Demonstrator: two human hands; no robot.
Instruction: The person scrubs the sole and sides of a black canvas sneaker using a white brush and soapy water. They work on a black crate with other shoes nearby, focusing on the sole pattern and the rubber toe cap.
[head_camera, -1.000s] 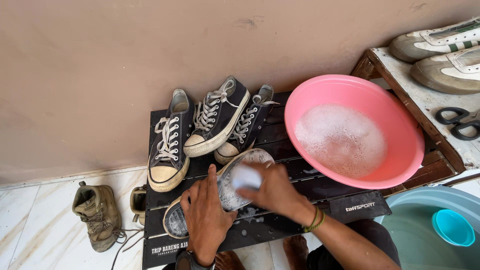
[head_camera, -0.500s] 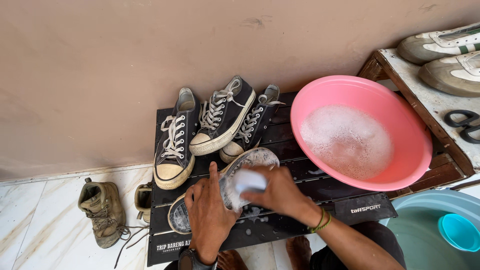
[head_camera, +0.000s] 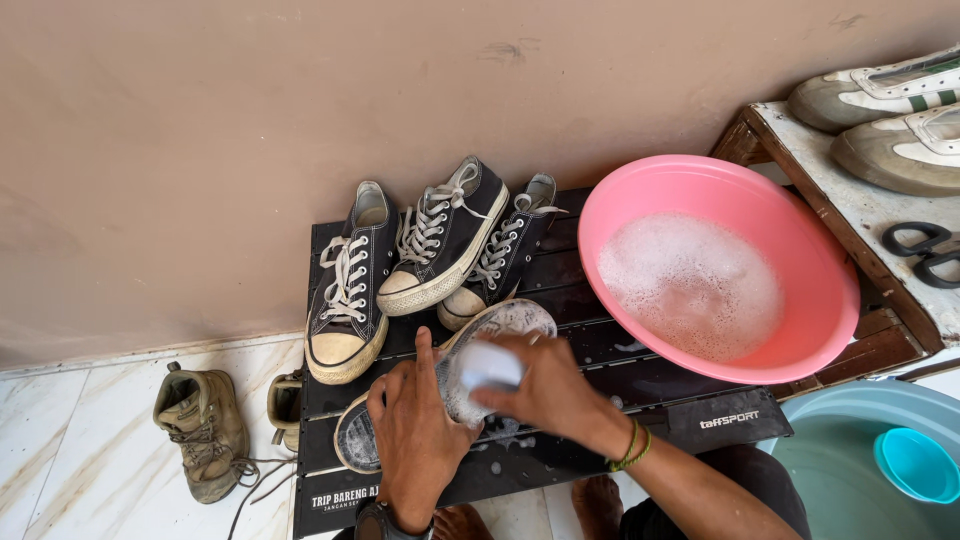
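We see the left hand (head_camera: 415, 440) clamped over the upturned shoe (head_camera: 440, 385), fingers grasping its sole to pin it against the black slatted tabletop (head_camera: 600, 345). The right hand (head_camera: 545, 385) has its fingers clenched around a white brush (head_camera: 487, 365) pressed on the soapy sole. The pink basin (head_camera: 720, 265) of suds sits near right, within reach; three dark sneakers (head_camera: 440, 240) lean toward the far wall.
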